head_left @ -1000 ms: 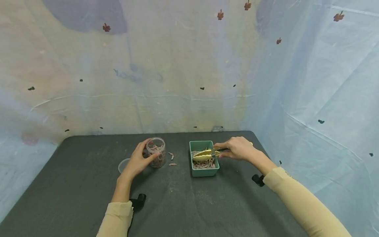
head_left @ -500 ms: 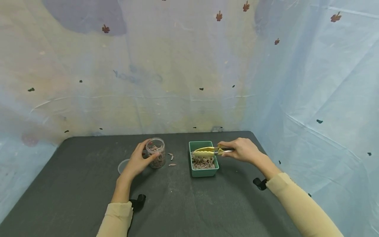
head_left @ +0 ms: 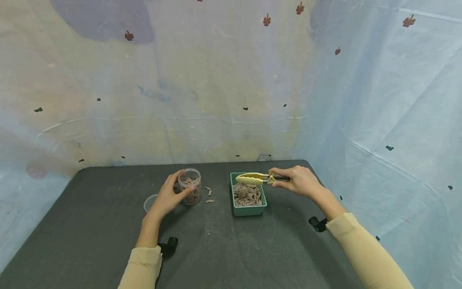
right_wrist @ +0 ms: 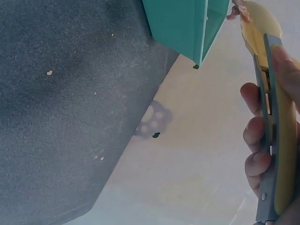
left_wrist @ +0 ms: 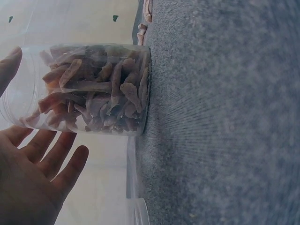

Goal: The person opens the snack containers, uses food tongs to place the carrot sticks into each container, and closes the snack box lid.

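Observation:
Around the upper part of a clear plastic jar (head_left: 190,190) curve the thumb and fingers of my left hand (head_left: 171,196). The jar stands upright on the table, filled well up with small brownish, knobbly dried pieces (left_wrist: 98,89). My right hand (head_left: 299,180) grips yellow-tipped tongs (head_left: 252,178) by their handles. The tong tips are nearly together above the green bin (head_left: 249,211), and a bit of the dried pieces shows between them in the right wrist view. More of the same pieces (head_left: 247,195) lie heaped in the bin.
Two loose pieces (head_left: 209,200) lie on the dark table (head_left: 216,249) between jar and bin. A clear round lid (head_left: 148,202) rests left of the jar, partly behind the left hand. A printed plastic sheet (head_left: 216,80) hangs behind the table.
The right hand has drawn the tongs up and slightly right, out of the heap in the bin, and their tips have come closer together. The left hand and jar stay put.

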`<state>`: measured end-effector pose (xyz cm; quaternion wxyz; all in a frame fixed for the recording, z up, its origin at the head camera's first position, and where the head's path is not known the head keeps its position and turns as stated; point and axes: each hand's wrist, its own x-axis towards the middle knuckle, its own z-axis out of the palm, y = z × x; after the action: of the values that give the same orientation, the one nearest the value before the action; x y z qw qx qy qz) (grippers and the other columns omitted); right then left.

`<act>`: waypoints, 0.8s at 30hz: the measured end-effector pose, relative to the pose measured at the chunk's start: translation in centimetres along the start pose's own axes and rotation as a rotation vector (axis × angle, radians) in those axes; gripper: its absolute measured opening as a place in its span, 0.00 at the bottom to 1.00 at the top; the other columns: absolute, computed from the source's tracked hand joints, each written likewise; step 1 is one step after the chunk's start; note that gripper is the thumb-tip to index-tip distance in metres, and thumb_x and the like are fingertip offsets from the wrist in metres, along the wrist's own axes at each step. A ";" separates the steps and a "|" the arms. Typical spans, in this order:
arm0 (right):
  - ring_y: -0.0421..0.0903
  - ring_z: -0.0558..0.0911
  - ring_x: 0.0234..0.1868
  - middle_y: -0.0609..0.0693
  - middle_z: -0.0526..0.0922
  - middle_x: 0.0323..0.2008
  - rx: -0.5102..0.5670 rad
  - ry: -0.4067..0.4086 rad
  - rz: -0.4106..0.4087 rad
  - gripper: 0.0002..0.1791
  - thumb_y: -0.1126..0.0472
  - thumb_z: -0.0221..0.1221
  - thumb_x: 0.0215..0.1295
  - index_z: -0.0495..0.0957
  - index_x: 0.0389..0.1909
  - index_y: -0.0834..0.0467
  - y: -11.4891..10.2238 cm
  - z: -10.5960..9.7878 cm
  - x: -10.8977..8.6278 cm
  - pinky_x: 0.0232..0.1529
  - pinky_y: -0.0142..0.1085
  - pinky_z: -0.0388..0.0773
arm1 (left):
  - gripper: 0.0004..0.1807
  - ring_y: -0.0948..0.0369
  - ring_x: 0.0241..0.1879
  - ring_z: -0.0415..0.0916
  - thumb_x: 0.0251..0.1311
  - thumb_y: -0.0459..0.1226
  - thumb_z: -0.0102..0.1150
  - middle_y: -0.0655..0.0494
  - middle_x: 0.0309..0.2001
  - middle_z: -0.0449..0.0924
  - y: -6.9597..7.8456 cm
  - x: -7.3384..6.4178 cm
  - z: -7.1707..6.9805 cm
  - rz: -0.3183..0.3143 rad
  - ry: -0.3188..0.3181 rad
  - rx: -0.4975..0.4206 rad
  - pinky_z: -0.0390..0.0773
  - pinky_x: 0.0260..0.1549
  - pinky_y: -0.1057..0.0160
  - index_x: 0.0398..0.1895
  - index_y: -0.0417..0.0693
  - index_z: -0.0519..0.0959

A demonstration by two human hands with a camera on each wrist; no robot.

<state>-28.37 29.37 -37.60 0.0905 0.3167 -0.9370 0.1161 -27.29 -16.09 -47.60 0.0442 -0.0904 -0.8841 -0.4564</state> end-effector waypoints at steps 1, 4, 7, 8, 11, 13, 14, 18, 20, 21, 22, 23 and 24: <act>0.34 0.60 0.11 0.38 0.82 0.21 0.001 -0.004 0.003 0.30 0.45 0.69 0.66 0.80 0.68 0.47 0.0 0.1 0.0 0.16 0.31 0.60 | 0.50 0.37 0.72 0.60 0.67 0.59 0.65 0.37 0.74 0.59 0.0 0.0 0.0 0.001 -0.002 0.002 0.67 0.66 0.33 0.83 0.49 0.53; 0.34 0.59 0.11 0.36 0.76 0.17 0.005 -0.004 0.009 0.30 0.45 0.69 0.67 0.80 0.69 0.47 0.1 0.2 0.0 0.16 0.31 0.59 | 0.51 0.37 0.72 0.60 0.66 0.60 0.66 0.37 0.75 0.59 0.0 0.0 0.0 -0.004 -0.003 -0.003 0.67 0.66 0.32 0.84 0.50 0.53; 0.34 0.58 0.11 0.37 0.77 0.18 0.008 0.014 0.003 0.30 0.45 0.69 0.67 0.80 0.69 0.47 0.1 0.2 0.1 0.16 0.31 0.59 | 0.51 0.37 0.73 0.60 0.66 0.59 0.66 0.37 0.74 0.59 0.0 0.0 0.0 -0.002 -0.006 -0.013 0.67 0.66 0.32 0.83 0.49 0.53; 0.34 0.57 0.11 0.38 0.78 0.19 0.006 0.022 -0.001 0.31 0.45 0.69 0.66 0.80 0.69 0.47 0.1 0.2 0.2 0.16 0.31 0.58 | 0.51 0.38 0.73 0.60 0.66 0.59 0.66 0.37 0.74 0.59 -0.1 0.0 0.0 -0.004 -0.005 -0.018 0.67 0.67 0.33 0.83 0.49 0.53; 0.33 0.55 0.11 0.43 0.87 0.28 -0.002 0.052 -0.017 0.30 0.46 0.70 0.66 0.80 0.69 0.47 0.0 0.2 0.3 0.16 0.31 0.58 | 0.51 0.38 0.73 0.60 0.66 0.59 0.66 0.38 0.74 0.59 -0.1 0.0 0.0 -0.001 -0.005 -0.023 0.67 0.67 0.33 0.83 0.49 0.54; 0.32 0.55 0.11 0.46 0.90 0.37 -0.002 0.068 -0.029 0.30 0.46 0.70 0.66 0.80 0.68 0.47 -0.2 0.1 0.5 0.17 0.31 0.58 | 0.51 0.38 0.73 0.60 0.66 0.60 0.66 0.38 0.74 0.59 -0.1 -0.1 0.0 0.001 -0.003 -0.021 0.67 0.66 0.32 0.83 0.49 0.54; 0.32 0.54 0.11 0.47 0.91 0.40 0.000 0.075 -0.033 0.31 0.47 0.70 0.66 0.80 0.69 0.48 -0.3 0.0 0.6 0.17 0.31 0.57 | 0.51 0.38 0.73 0.60 0.66 0.60 0.66 0.38 0.74 0.59 -0.1 -0.1 0.0 0.000 -0.002 -0.020 0.67 0.66 0.32 0.83 0.49 0.54; 0.33 0.54 0.11 0.50 0.91 0.47 0.019 0.102 -0.044 0.31 0.48 0.71 0.65 0.80 0.68 0.49 -0.8 -0.3 1.2 0.16 0.31 0.58 | 0.51 0.37 0.72 0.60 0.66 0.61 0.66 0.37 0.74 0.59 -0.2 -0.1 0.0 -0.004 0.001 -0.013 0.68 0.66 0.32 0.83 0.50 0.54; 0.33 0.54 0.11 0.51 0.91 0.47 0.029 0.117 -0.047 0.31 0.48 0.72 0.64 0.81 0.68 0.50 -1.2 -0.4 1.6 0.16 0.31 0.58 | 0.51 0.37 0.72 0.60 0.66 0.60 0.66 0.37 0.74 0.59 -0.2 -0.1 0.0 -0.004 0.002 -0.009 0.67 0.66 0.32 0.83 0.49 0.54; 0.33 0.54 0.11 0.51 0.91 0.48 0.033 0.122 -0.048 0.31 0.49 0.72 0.64 0.81 0.68 0.50 -1.4 -0.4 1.8 0.16 0.31 0.58 | 0.51 0.37 0.72 0.60 0.66 0.60 0.66 0.37 0.74 0.59 -0.2 -0.1 0.0 -0.005 0.002 -0.007 0.67 0.66 0.32 0.83 0.49 0.54; 0.33 0.54 0.11 0.51 0.91 0.48 0.035 0.126 -0.050 0.31 0.48 0.72 0.64 0.81 0.68 0.50 -1.6 -0.5 2.0 0.16 0.31 0.58 | 0.51 0.37 0.72 0.60 0.66 0.60 0.66 0.37 0.74 0.59 -0.2 -0.1 0.0 -0.006 0.002 -0.008 0.67 0.66 0.32 0.83 0.49 0.54; 0.33 0.54 0.11 0.51 0.91 0.47 0.040 0.128 -0.053 0.31 0.49 0.72 0.64 0.81 0.68 0.50 -1.7 -0.6 2.2 0.17 0.32 0.58 | 0.51 0.37 0.72 0.60 0.66 0.60 0.66 0.37 0.74 0.59 -0.2 -0.1 0.0 -0.005 0.000 -0.005 0.67 0.66 0.32 0.83 0.49 0.54; 0.33 0.54 0.12 0.52 0.91 0.47 0.043 0.132 -0.059 0.31 0.49 0.72 0.64 0.81 0.68 0.50 -1.9 -0.6 2.5 0.17 0.32 0.58 | 0.51 0.38 0.72 0.60 0.66 0.60 0.65 0.37 0.75 0.59 -0.1 -0.1 0.0 -0.005 -0.001 -0.005 0.68 0.66 0.33 0.83 0.49 0.53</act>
<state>-29.07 26.67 -36.11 0.1488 0.3377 -0.9166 0.1541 -27.24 -16.15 -47.75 0.0422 -0.0885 -0.8832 -0.4586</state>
